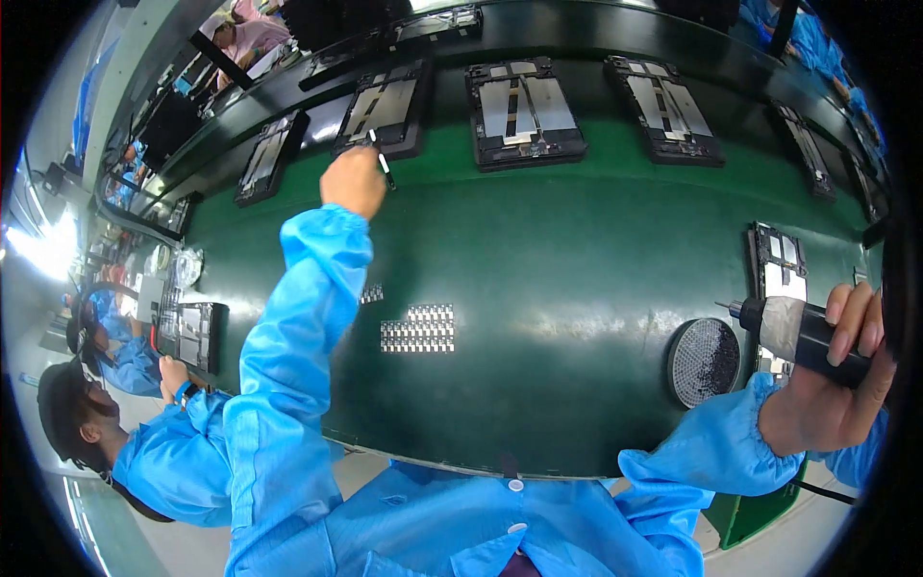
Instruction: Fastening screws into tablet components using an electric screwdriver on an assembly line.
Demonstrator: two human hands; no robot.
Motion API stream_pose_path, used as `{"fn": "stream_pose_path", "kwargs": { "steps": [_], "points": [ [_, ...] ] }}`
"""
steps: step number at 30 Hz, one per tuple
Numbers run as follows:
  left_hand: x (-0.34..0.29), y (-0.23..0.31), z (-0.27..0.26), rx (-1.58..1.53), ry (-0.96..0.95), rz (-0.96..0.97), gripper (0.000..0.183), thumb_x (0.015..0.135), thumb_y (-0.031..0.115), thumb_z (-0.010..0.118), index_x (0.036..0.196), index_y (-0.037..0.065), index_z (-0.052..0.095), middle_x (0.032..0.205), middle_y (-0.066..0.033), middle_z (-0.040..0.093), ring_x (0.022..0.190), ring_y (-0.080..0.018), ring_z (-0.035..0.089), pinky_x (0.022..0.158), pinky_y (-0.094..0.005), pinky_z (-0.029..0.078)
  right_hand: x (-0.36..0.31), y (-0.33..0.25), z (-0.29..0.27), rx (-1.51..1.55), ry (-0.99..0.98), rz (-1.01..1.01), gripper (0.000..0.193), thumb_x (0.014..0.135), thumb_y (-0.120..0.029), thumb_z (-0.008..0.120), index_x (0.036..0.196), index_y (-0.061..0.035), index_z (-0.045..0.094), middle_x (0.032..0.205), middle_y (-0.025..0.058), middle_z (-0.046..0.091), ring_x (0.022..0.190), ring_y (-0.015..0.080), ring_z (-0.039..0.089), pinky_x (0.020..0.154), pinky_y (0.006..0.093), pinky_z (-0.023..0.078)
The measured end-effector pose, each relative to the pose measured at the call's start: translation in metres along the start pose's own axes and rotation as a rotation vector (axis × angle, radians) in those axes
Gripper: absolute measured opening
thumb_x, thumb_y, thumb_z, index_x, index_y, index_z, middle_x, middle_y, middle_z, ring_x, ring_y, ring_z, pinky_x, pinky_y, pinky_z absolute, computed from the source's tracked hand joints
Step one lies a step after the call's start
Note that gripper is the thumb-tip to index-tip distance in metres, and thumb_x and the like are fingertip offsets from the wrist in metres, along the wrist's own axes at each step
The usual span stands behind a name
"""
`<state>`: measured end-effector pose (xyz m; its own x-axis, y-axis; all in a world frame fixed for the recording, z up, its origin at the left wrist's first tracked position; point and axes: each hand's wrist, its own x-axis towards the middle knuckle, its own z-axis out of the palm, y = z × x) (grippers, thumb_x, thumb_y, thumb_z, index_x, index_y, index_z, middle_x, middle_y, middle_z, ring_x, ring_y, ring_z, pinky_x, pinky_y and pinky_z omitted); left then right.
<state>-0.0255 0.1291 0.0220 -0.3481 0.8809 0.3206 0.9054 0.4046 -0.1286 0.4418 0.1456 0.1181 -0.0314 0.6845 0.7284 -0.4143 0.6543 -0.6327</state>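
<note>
My left hand reaches to the far side of the green bench, its fingers closed round a thin black-and-white pen-like stick. Just beyond it lies an opened tablet with pale battery panels, partly behind the hand. At the right, my right hand grips a black electric screwdriver with a pale wrapped front, its bit pointing left. Beneath the screwdriver is another opened tablet, partly covered. A round screw tray full of small holes, with dark screws along one side, sits left of that hand.
More opened tablets stand in a row along the bench's far side. Small metal-looking pieces lie in rows mid-bench. At the left, a co-worker in blue works near another tablet. A dark raised shelf runs along the back.
</note>
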Motion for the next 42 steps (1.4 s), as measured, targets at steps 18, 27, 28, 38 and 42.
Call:
{"fn": "stream_pose_path", "kwargs": {
  "steps": [18,27,28,38,42],
  "points": [
    [0.085,-0.085,0.022,0.219,-0.274,0.102,0.037,0.060,0.003,0.066,0.096,-0.002,0.059,0.102,-0.0215,0.060,0.096,-0.0355,0.059,0.084,-0.0433,0.048,-0.001,0.008,0.012,-0.057,0.070,-0.012,0.020,0.090,-0.023,0.048,0.076,-0.0095,0.044,0.065,0.0010,0.038,0.054,0.0073,0.040,0.061,0.0254,0.033],
    [0.082,-0.106,0.084,0.104,-0.323,0.270,0.067,0.058,0.000,0.064,0.122,0.000,0.042,0.128,-0.0208,0.043,0.117,-0.0344,0.044,0.098,-0.0400,0.039,0.010,0.012,0.018,-0.094,0.038,-0.122,0.044,0.087,-0.021,0.055,0.122,-0.0012,0.039,0.067,0.0005,0.042,0.050,0.0080,0.041,0.055,0.0265,0.037],
    [0.075,-0.102,0.078,0.064,-0.251,0.275,0.067,0.059,0.000,0.063,0.123,0.000,0.043,0.128,-0.0211,0.043,0.116,-0.0348,0.045,0.098,-0.0395,0.039,0.012,0.009,0.015,-0.065,-0.023,-0.108,0.043,0.086,-0.020,0.056,0.121,-0.0011,0.039,0.067,0.0008,0.042,0.049,0.0088,0.042,0.053,0.0272,0.037],
    [0.051,-0.045,-0.026,-0.151,0.483,0.137,0.035,0.056,0.006,0.059,0.090,0.007,0.065,0.085,-0.0169,0.064,0.081,-0.0332,0.061,0.073,-0.0410,0.047,0.018,-0.006,0.008,-0.077,0.122,-0.134,0.041,0.085,-0.017,0.057,0.118,-0.0005,0.040,0.066,0.0023,0.042,0.047,0.0104,0.043,0.053,0.0278,0.039],
    [-0.004,-0.030,-0.077,-0.303,0.590,0.113,0.032,0.060,-0.006,0.053,0.087,0.004,0.065,0.082,-0.0165,0.065,0.075,-0.0309,0.065,0.069,-0.0340,0.050,0.024,-0.013,0.009,-0.113,0.175,-0.041,0.038,0.082,-0.018,0.059,0.112,-0.0021,0.041,0.063,0.0030,0.043,0.045,0.0115,0.044,0.051,0.0289,0.040]
  ]
}}
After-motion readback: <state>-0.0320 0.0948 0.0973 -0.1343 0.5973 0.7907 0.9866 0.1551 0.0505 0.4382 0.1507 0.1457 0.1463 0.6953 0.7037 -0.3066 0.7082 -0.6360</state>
